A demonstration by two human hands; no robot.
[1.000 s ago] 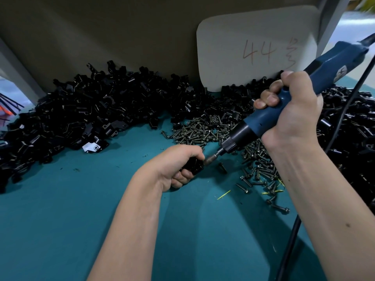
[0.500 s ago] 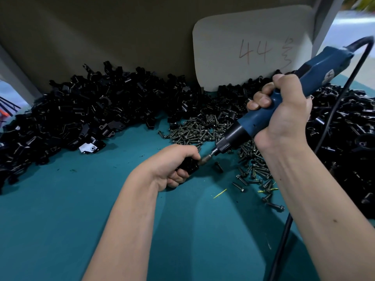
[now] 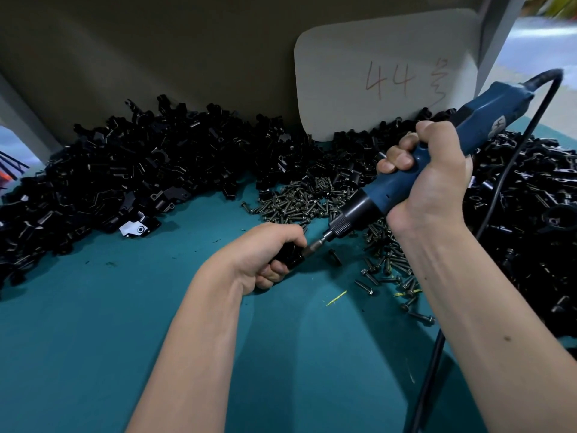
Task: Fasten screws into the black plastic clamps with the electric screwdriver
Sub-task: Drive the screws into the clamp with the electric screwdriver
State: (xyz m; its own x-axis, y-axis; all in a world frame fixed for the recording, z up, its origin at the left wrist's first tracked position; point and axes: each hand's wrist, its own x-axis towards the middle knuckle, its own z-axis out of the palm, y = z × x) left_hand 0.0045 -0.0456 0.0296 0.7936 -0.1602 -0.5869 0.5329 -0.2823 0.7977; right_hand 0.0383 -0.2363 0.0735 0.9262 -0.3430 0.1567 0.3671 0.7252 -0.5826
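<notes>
— Head view: midway through one fastening, by the look of it. Left hand [image 3: 265, 254] wrapped round a clamp [image 3: 290, 256] low over the mat [image 3: 93, 354]; right hand [image 3: 427, 185] gripping the driver [image 3: 406, 179], bit tip pressed against the clamp's right face.

— Much left?

— Plenty, judging by the clamp heap [image 3: 140, 170] behind and right, and loose screws [image 3: 299, 198] just beyond the hands. Can't tell finished clamps from bare ones.

— Screw itself?

— Hidden at the bit tip.
</notes>
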